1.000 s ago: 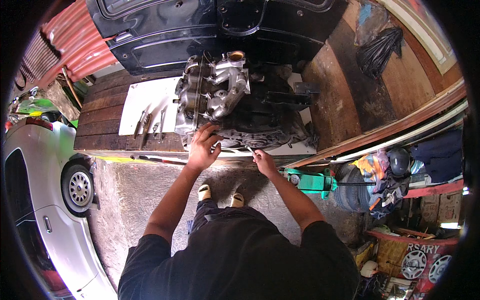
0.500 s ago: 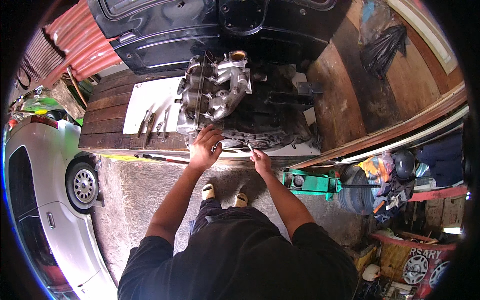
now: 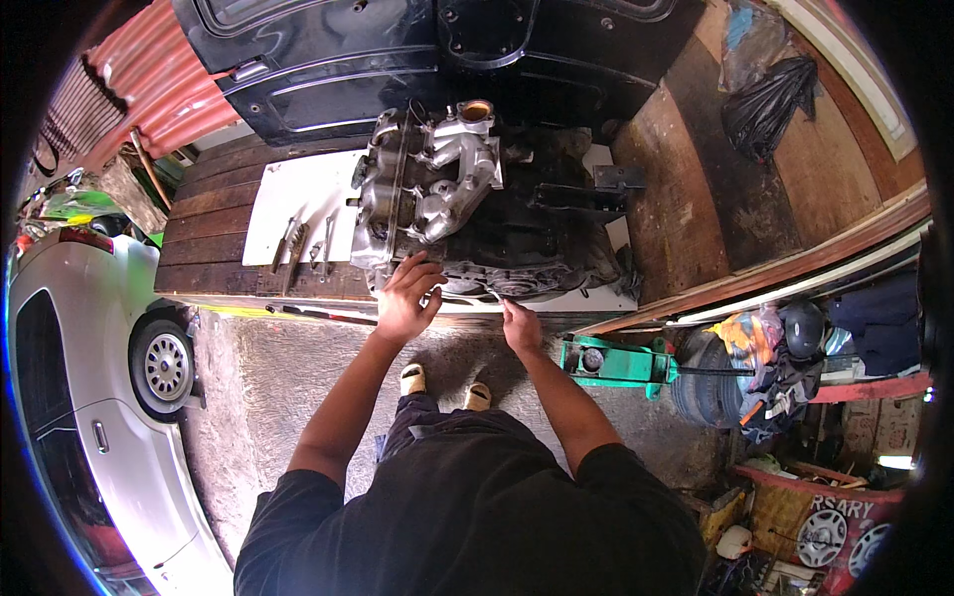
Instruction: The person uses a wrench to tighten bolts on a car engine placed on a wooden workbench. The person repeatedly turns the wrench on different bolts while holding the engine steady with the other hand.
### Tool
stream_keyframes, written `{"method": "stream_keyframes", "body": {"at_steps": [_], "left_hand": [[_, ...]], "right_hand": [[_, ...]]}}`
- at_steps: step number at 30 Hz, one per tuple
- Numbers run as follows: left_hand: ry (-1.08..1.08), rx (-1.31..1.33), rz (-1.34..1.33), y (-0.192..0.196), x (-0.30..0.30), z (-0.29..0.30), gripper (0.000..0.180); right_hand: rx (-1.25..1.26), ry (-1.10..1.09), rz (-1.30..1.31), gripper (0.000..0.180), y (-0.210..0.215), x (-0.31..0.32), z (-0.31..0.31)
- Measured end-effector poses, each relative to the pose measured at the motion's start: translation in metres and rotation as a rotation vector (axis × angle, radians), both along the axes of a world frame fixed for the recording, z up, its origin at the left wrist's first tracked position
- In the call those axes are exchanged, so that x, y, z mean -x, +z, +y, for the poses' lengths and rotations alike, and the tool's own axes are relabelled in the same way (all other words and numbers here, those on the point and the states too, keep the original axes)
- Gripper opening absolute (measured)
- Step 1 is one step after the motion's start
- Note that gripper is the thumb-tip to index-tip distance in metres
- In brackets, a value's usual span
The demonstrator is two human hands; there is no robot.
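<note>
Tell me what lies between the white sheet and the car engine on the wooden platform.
In the head view, nothing: the engine sits directly against the white sheet. Loose hand tools lie on the sheet's near end, left of the engine.

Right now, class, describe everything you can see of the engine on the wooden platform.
The engine is a bulky block of grimy metal: pale silver-grey cast parts on its left half, including a branching manifold with a round open port at the top, and dark oily housing on its right. It rests on a white sheet on the plank platform. The left hand lies on its near edge; the right hand reaches its lower rim.
</note>
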State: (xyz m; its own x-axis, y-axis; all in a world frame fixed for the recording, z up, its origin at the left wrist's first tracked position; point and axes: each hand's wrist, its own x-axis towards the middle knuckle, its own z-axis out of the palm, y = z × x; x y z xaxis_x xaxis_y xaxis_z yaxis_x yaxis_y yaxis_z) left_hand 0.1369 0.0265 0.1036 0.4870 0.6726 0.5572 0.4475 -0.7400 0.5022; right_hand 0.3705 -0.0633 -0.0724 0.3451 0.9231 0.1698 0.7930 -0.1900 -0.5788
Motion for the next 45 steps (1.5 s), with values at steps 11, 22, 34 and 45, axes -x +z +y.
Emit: {"method": "stream_keyframes", "body": {"at_steps": [11, 22, 34, 45], "left_hand": [[-0.007, 0.005, -0.046, -0.003, 0.000, 0.000, 0.018], [-0.008, 0.002, -0.050, -0.001, -0.001, 0.000, 0.017], [-0.016, 0.013, -0.035, -0.003, 0.002, 0.000, 0.016], [-0.016, 0.026, -0.019, -0.001, 0.001, 0.000, 0.014]], "right_hand": [[0.342, 0.396, -0.524, 0.015, 0.121, -0.015, 0.031], [0.300, 0.235, -0.143, 0.021, 0.103, -0.014, 0.006], [0.050, -0.110, 0.384, 0.031, 0.012, 0.008, -0.007], [-0.177, -0.128, 0.438, 0.031, -0.032, 0.002, 0.010]]}}
